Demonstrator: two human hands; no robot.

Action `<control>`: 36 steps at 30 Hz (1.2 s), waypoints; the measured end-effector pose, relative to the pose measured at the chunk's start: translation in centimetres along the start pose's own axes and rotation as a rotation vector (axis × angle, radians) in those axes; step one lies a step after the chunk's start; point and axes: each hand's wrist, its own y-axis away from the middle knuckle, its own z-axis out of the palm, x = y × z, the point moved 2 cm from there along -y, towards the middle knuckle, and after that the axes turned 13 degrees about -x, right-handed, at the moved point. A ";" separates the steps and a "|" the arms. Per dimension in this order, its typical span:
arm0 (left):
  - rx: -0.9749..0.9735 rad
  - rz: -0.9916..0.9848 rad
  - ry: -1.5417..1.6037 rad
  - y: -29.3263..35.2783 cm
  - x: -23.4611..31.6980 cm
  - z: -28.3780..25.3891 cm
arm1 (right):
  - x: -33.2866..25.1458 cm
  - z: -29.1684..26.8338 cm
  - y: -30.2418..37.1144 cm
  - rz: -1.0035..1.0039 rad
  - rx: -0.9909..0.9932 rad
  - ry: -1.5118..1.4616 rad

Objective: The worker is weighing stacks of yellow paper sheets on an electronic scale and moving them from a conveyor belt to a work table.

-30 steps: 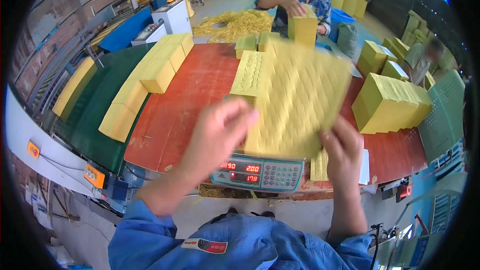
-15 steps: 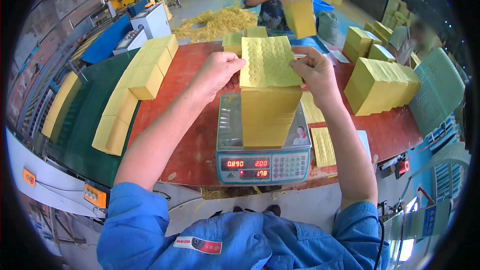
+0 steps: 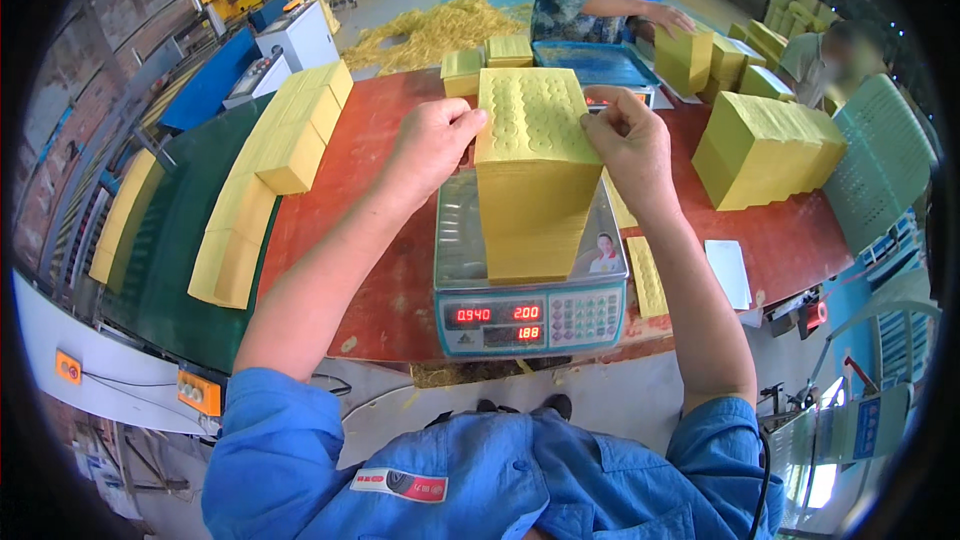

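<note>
Now the patterned top sheet [image 3: 530, 120] lies flatter on the tall yellow stack [image 3: 535, 225], which stands on the scale [image 3: 453, 258]; half a second ago it tilted up. The red display [image 3: 500, 324] shows higher figures, suggesting the added paper now counts in the weighing. The left hand [image 3: 435, 145] and right hand [image 3: 632, 145] have thumb and forefinger together at opposite edges; whether they pinch paper cannot be told. Behind, a co-worker's block [image 3: 683, 62], tilted aloft earlier, stands upright.

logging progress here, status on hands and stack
Left hand, right hand at opposite upper edges of yellow stack. Stack standing on scale. Nothing visible blocking either hand.
</note>
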 end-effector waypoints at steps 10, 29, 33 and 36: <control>0.373 0.196 -0.281 2.3 -0.1 1.4 | 0.1 0.3 1.2 0.010 0.055 -0.392; 0.378 -0.169 0.138 17.9 -3.4 1.5 | 0.8 2.0 12.7 0.113 -0.055 -0.513; 0.349 -0.122 0.145 17.8 -2.3 2.6 | 0.2 2.8 13.0 0.135 -0.064 -0.506; 0.343 -0.068 0.083 17.1 -1.6 3.0 | -0.1 2.8 13.1 0.147 -0.062 -0.517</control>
